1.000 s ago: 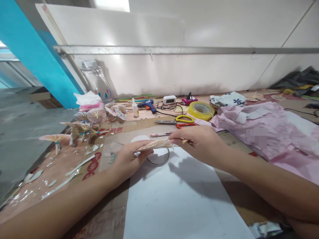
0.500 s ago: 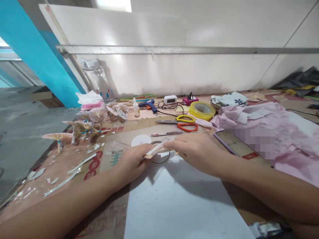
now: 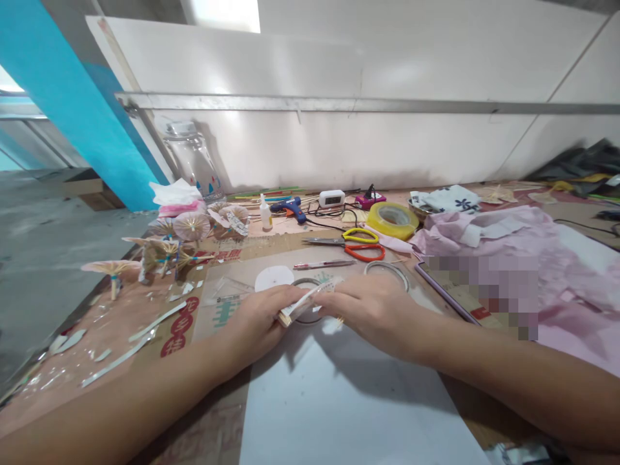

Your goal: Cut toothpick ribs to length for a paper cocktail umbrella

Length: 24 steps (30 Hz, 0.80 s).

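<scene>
Between my two hands is a small paper umbrella (image 3: 306,302), seen edge-on, with pale paper and wooden rib ends showing. My left hand (image 3: 261,316) is closed on its left edge, thumb on top. My right hand (image 3: 380,310) is closed on its right side, and the fingertips partly hide it. Under the hands lies a grey ring (image 3: 310,318) on a sheet of white paper (image 3: 339,400). A second ring (image 3: 407,279) lies just behind my right hand. A white paper disc (image 3: 274,278) is beyond my left hand.
Scissors (image 3: 334,242), a pen (image 3: 324,265), yellow tape (image 3: 393,219), a glue gun (image 3: 293,208) and a small bottle (image 3: 265,214) lie behind. Several small umbrellas (image 3: 191,226) stand at left. A phone (image 3: 448,294) and pink cloth (image 3: 508,232) are at right.
Both hands sit slightly lower, and the umbrella has come down a little with them. The second ring now shows behind my right hand. The view has tilted slightly.
</scene>
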Tool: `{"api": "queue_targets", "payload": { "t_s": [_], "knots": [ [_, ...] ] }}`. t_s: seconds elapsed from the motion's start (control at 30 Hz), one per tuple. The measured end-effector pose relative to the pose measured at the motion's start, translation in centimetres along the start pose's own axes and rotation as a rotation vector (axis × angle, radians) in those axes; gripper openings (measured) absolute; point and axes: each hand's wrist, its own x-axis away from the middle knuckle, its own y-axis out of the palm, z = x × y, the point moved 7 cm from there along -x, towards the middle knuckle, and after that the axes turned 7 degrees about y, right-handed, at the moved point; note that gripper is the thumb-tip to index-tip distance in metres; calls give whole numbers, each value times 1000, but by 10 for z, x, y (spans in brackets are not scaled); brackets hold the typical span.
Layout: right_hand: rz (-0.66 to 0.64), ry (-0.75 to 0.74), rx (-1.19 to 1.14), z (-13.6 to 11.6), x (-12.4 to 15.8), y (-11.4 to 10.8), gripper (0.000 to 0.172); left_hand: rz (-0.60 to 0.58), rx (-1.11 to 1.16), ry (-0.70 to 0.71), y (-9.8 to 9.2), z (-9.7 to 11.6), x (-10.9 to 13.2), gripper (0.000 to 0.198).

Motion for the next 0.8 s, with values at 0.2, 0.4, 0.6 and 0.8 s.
{"api": "queue_targets", "payload": {
  "t_s": [0.2, 0.4, 0.6, 0.8],
  "knots": [
    [-100, 50, 4, 4, 2, 12, 21, -21, 3, -1, 3, -1, 0, 41],
    [-113, 47, 9, 7, 3, 15, 18, -33, 19, 22, 4, 1, -1, 42],
    [-73, 79, 27, 7, 3, 14, 20, -32, 31, 9, 2, 4, -3, 39],
    [-100, 302, -16, 29, -3, -1, 13, 85, 93, -178, -9, -11, -7, 27]
  ]
}}
